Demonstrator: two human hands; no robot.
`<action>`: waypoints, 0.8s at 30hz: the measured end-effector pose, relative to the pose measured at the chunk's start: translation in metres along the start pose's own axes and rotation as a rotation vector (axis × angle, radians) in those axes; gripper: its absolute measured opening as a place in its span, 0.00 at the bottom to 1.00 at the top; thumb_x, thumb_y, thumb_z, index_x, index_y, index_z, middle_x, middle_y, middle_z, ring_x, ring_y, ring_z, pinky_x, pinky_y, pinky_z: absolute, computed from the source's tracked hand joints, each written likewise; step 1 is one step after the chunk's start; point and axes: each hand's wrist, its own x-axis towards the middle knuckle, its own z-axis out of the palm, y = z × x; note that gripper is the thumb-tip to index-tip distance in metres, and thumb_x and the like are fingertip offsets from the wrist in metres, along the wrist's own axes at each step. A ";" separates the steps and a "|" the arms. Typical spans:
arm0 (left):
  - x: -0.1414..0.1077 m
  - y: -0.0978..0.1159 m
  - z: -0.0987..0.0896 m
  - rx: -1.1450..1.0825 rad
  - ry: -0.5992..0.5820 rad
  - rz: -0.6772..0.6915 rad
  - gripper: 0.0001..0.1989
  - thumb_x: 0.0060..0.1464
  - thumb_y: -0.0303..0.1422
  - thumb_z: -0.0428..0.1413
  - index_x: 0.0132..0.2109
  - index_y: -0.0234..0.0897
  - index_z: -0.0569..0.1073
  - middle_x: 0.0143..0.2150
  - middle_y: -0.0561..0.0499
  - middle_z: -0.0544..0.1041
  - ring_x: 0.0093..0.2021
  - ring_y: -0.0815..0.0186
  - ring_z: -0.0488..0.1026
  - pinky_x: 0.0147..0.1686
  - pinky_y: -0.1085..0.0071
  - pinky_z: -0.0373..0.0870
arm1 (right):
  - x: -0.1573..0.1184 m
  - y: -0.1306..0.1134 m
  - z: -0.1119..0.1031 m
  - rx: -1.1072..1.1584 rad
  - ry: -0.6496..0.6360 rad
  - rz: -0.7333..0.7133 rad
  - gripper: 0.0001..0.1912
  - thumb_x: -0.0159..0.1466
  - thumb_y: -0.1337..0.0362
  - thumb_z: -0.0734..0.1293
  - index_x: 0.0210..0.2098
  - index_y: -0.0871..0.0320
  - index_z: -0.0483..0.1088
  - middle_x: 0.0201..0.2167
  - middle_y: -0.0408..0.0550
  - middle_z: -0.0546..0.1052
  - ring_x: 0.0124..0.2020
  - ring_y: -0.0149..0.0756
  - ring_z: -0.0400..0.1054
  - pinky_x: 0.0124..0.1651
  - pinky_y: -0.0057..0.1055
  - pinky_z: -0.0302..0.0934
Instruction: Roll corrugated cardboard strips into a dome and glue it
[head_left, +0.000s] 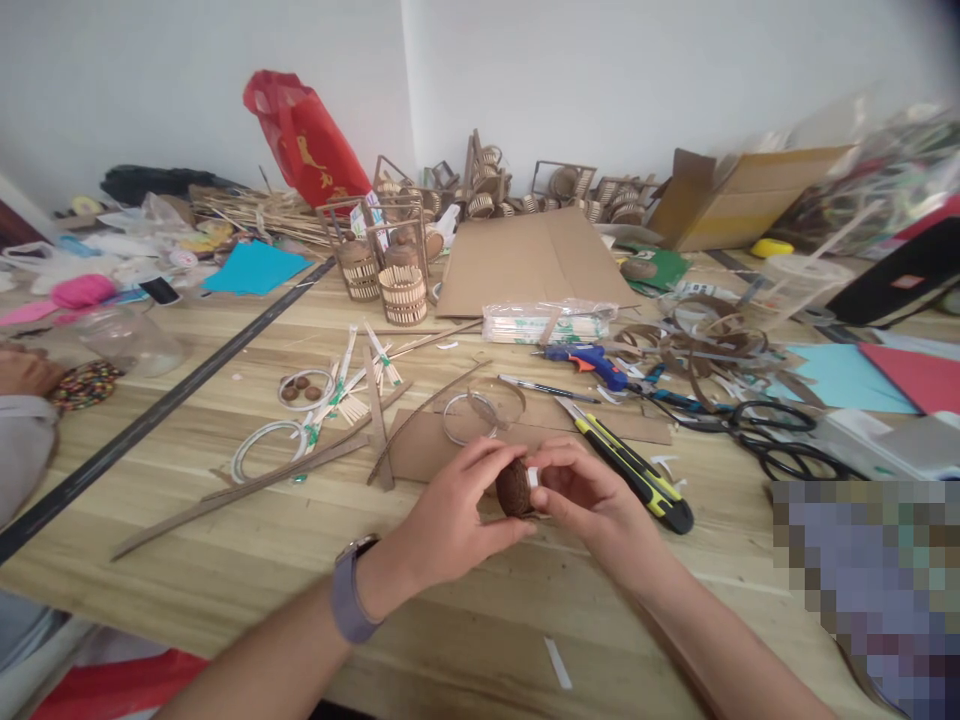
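Above the near part of the table, my left hand [446, 520] grips a small round brown piece [514, 488] with a ridged, coiled-looking surface between thumb and fingers. My right hand [596, 505] meets it from the other side, its thumb and fingers pinching a small white strip [533, 477] against the piece. The fingers partly cover both. Just behind my hands lies a flat cardboard piece [409, 450]. A yellow-and-black utility knife [630, 465] rests to the right of them, its blade pointing away. One loose white paper strip [557, 663] lies nearer to me.
Behind are a blue glue gun [592, 365], a pen [547, 388], black scissors [772, 420] and a packet of sticks [551, 322]. Rings [270, 450] and wooden strips [285, 470] lie left. Small stick baskets [403, 295] stand farther back. Another person's hand [30, 370] rests at far left.
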 end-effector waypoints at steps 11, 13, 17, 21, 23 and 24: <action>-0.001 -0.001 0.001 -0.051 0.023 0.025 0.28 0.51 0.25 0.62 0.58 0.40 0.65 0.55 0.44 0.70 0.55 0.56 0.69 0.55 0.60 0.68 | -0.004 0.004 -0.003 -0.160 -0.012 -0.083 0.12 0.60 0.53 0.71 0.41 0.48 0.75 0.36 0.46 0.67 0.30 0.33 0.61 0.32 0.32 0.61; -0.001 0.000 0.001 -0.051 0.031 0.040 0.28 0.51 0.25 0.62 0.58 0.41 0.65 0.55 0.45 0.70 0.55 0.56 0.69 0.56 0.60 0.68 | -0.005 0.002 -0.004 -0.162 -0.017 -0.074 0.12 0.60 0.55 0.71 0.43 0.47 0.74 0.36 0.45 0.67 0.31 0.33 0.61 0.32 0.31 0.61; -0.002 0.000 0.001 -0.033 0.016 0.055 0.29 0.50 0.25 0.62 0.58 0.41 0.65 0.55 0.45 0.70 0.53 0.57 0.70 0.58 0.58 0.66 | -0.007 -0.002 -0.005 -0.088 0.044 -0.016 0.27 0.56 0.59 0.75 0.53 0.45 0.66 0.31 0.39 0.66 0.27 0.31 0.60 0.30 0.29 0.59; -0.003 0.001 0.003 -0.065 0.008 0.025 0.29 0.50 0.25 0.62 0.58 0.40 0.65 0.55 0.44 0.69 0.54 0.57 0.69 0.55 0.62 0.70 | -0.010 -0.004 -0.006 -0.104 0.016 -0.076 0.05 0.59 0.60 0.73 0.33 0.52 0.73 0.24 0.39 0.65 0.25 0.31 0.59 0.27 0.28 0.56; -0.003 0.001 0.004 -0.075 0.011 0.019 0.29 0.50 0.25 0.62 0.58 0.40 0.65 0.54 0.44 0.69 0.54 0.58 0.70 0.55 0.63 0.70 | -0.010 -0.005 -0.006 -0.126 -0.031 -0.088 0.05 0.59 0.60 0.72 0.29 0.53 0.75 0.23 0.41 0.68 0.24 0.31 0.61 0.27 0.29 0.55; -0.003 0.001 0.004 -0.080 0.012 0.020 0.29 0.50 0.25 0.62 0.58 0.40 0.65 0.54 0.45 0.70 0.54 0.58 0.70 0.55 0.63 0.70 | -0.009 -0.005 -0.005 -0.118 -0.035 -0.090 0.05 0.59 0.60 0.72 0.29 0.53 0.77 0.23 0.42 0.69 0.24 0.31 0.62 0.27 0.29 0.55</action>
